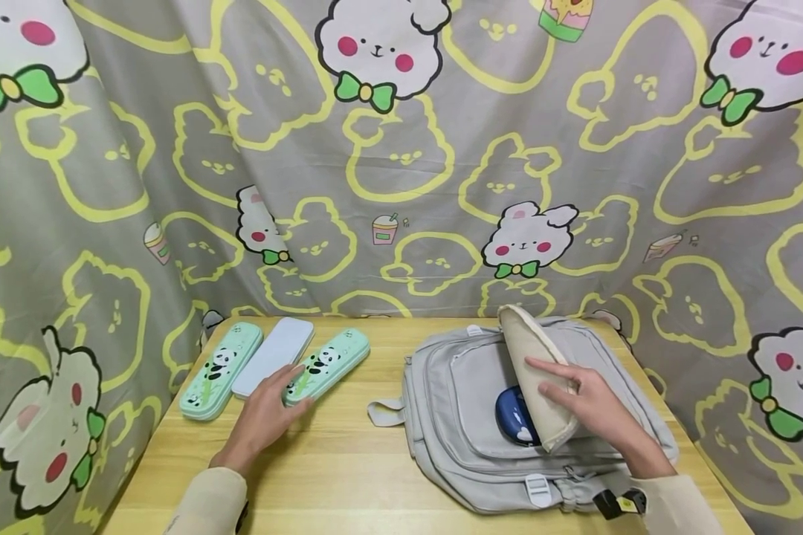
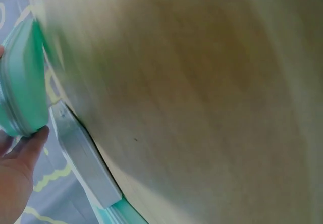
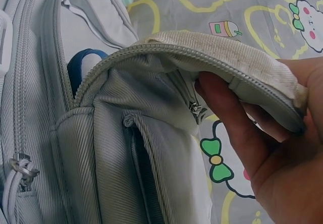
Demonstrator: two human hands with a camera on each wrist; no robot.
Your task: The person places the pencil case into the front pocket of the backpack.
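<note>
My left hand grips the near end of a mint-green pencil case with panda pictures. In the left wrist view, the thumb and fingers sit around this case. On the right, a grey backpack lies flat with its front pocket unzipped. My right hand holds the pocket's flap folded up, fingers on its pale lining. The right wrist view shows the zipped edge of the flap between thumb and fingers. Inside the pocket, partly hidden by the flap, lies a glossy dark blue object with a white mark.
Left of the held case lie a pale white-blue case and a second mint panda pencil case, side by side on the wooden table. A patterned curtain encloses the back and sides. The backpack's loop points left.
</note>
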